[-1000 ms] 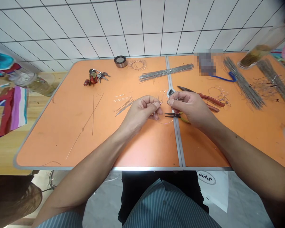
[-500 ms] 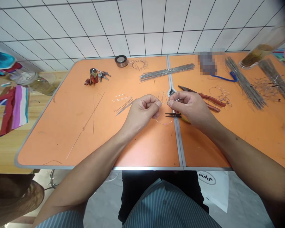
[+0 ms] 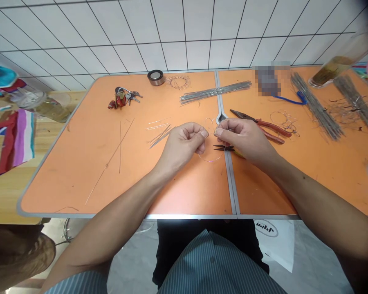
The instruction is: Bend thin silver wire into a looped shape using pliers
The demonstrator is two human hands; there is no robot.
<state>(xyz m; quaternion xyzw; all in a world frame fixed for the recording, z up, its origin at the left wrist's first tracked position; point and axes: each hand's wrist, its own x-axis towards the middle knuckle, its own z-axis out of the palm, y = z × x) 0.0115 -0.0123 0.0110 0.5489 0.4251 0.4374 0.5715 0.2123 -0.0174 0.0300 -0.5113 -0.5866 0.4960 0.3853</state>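
Note:
A thin wire loop (image 3: 210, 161) hangs between my two hands over the middle of the table, its lower curve showing below the fingers. My left hand (image 3: 187, 141) pinches one side of it between thumb and forefinger. Opposite, a small gap away, my right hand (image 3: 243, 136) pinches the other side. A little wire arc rises just above the fingertips; the ends inside the fingers are hidden. Black-nosed small pliers (image 3: 223, 148) lie under my right hand, and larger red-handled pliers (image 3: 277, 128) lie just beyond it.
Loose cut wires (image 3: 161, 136) lie left of my left hand. Farther back are a wire bundle (image 3: 214, 92), a tape roll (image 3: 155, 77), keys (image 3: 131, 96) and a coiled wire ring (image 3: 178, 82). More wire bundles (image 3: 317, 106) and a tilted-looking cup (image 3: 331, 73) stand at the right.
The wire arc above my fingertips looks smaller and lower. My right hand's fingertips have shifted slightly left, and both hands keep their pinch.

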